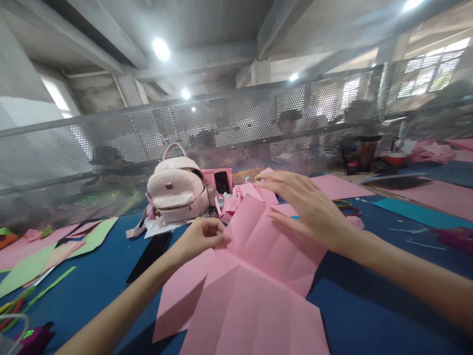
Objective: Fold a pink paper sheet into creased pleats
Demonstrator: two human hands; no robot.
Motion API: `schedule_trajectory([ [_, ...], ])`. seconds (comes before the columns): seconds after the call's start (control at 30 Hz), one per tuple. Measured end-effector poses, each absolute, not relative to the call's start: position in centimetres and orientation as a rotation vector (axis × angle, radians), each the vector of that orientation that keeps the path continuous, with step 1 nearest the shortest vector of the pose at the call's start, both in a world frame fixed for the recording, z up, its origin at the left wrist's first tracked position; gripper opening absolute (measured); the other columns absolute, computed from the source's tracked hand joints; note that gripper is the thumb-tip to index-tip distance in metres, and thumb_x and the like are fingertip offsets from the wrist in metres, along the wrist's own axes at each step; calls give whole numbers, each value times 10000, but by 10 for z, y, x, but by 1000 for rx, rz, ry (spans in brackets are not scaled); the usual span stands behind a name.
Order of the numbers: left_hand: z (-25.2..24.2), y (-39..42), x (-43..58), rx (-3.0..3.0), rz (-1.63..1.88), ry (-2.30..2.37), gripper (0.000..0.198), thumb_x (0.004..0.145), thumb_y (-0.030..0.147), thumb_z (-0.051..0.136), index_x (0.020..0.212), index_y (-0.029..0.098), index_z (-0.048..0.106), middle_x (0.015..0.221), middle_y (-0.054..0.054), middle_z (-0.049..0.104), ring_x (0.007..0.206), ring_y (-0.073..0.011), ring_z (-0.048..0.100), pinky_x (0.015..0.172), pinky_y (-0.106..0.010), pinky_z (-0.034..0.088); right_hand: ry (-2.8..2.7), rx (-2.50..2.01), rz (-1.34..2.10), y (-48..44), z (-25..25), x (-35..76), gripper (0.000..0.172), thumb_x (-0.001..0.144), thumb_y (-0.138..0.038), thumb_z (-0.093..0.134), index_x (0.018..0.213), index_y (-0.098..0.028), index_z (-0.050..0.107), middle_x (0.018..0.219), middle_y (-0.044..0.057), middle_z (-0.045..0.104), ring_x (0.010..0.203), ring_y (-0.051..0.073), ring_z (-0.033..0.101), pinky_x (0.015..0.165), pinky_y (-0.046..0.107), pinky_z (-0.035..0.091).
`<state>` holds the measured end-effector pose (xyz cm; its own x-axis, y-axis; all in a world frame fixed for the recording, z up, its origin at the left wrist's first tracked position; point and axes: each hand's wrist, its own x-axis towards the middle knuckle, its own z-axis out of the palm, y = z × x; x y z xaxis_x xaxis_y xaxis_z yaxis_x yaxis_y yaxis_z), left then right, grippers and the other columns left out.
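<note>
A large sheet of pink paper [258, 305], creased with several fold lines, lies over the front of the blue table. My left hand [207, 235] pinches the left edge of its raised upper part between thumb and fingers. Over the upper right of that part, my right hand [305, 209] is spread with fingers apart; whether its fingertips touch the paper I cannot tell. Another pink piece [185, 296] shows under the left side. Just left of my left hand lies a black phone [150, 256].
A pale pink backpack [177, 190] stands behind my hands, beside pink scraps [236, 199] and a second phone [222, 182]. Green and pink sheets [92, 239] lie left; a teal sheet [424, 214] lies right. A perforated metal screen [236, 116] runs behind, with people beyond it.
</note>
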<state>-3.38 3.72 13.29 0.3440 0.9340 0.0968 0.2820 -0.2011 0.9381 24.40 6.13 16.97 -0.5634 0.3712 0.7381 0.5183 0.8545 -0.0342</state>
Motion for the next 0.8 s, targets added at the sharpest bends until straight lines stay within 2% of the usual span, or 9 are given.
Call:
schedule_trajectory([
  [0.07, 141, 47, -28, 1726, 817, 1054, 319, 691, 397, 846, 705, 142, 654, 634, 0, 630, 584, -107, 573, 565, -203, 412, -2460, -616, -262, 54, 190, 226, 394, 941, -410, 596, 1287, -222, 586, 1338, 104, 614, 1267, 309, 523, 1066, 485, 377],
  [0.13, 145, 56, -22, 1741, 762, 1020, 328, 672, 386, 863, 712, 137, 654, 663, 0, 638, 612, -106, 587, 589, -199, 434, -2624, -818, -126, 54, 201, 207, 281, 908, -427, 631, 1034, -185, 696, 1051, 104, 711, 1009, 291, 634, 854, 400, 465],
  [0.17, 145, 60, -20, 1743, 743, 1011, 331, 670, 385, 865, 722, 135, 654, 681, 0, 640, 627, -105, 593, 604, -197, 442, -2680, -914, -10, 58, 204, 199, 254, 897, -413, 637, 979, -185, 712, 947, 89, 715, 913, 274, 643, 764, 354, 451],
  [0.27, 142, 65, -21, 1727, 687, 1019, 332, 698, 390, 840, 819, 145, 652, 734, 5, 648, 673, -105, 610, 624, -187, 452, -2795, -888, 253, 76, 202, 186, 170, 810, -340, 689, 860, -184, 733, 811, 43, 692, 775, 209, 613, 634, 277, 372],
  [0.37, 135, 60, -33, 1696, 544, 1031, 362, 707, 382, 827, 935, 163, 651, 813, -4, 665, 691, -107, 607, 572, -167, 432, -2846, -809, 448, 91, 196, 186, 80, 760, -223, 662, 801, -185, 718, 759, -3, 666, 707, 155, 586, 598, 246, 359],
  [0.53, 125, 50, -62, 1646, 342, 1048, 385, 679, 451, 835, 691, 149, 596, 613, 50, 510, 534, -74, 484, 517, -184, 421, -2757, -786, 631, 106, 194, 198, 103, 784, -243, 601, 757, -164, 660, 744, -4, 610, 721, 151, 540, 632, 256, 351],
  [0.6, 126, 51, -72, 1665, 367, 1075, 392, 707, 469, 817, 685, 154, 585, 596, 59, 479, 518, -70, 457, 508, -185, 396, -2705, -807, 684, 112, 195, 202, 112, 786, -262, 602, 757, -165, 650, 752, -4, 594, 724, 151, 526, 633, 261, 340],
  [0.7, 138, 58, -88, 1724, 476, 1138, 386, 769, 515, 759, 767, 155, 619, 626, 47, 509, 516, -73, 447, 493, -185, 355, -2646, -848, 792, 121, 196, 208, 164, 789, -317, 622, 719, -169, 614, 712, -19, 550, 676, 136, 487, 603, 262, 311],
  [0.8, 160, 66, -102, 1809, 573, 1212, 381, 826, 540, 689, 844, 162, 649, 707, 17, 589, 582, -93, 515, 557, -193, 400, -2613, -890, 965, 125, 190, 211, 258, 802, -417, 644, 736, -171, 602, 676, -30, 525, 621, 120, 457, 560, 254, 291],
])
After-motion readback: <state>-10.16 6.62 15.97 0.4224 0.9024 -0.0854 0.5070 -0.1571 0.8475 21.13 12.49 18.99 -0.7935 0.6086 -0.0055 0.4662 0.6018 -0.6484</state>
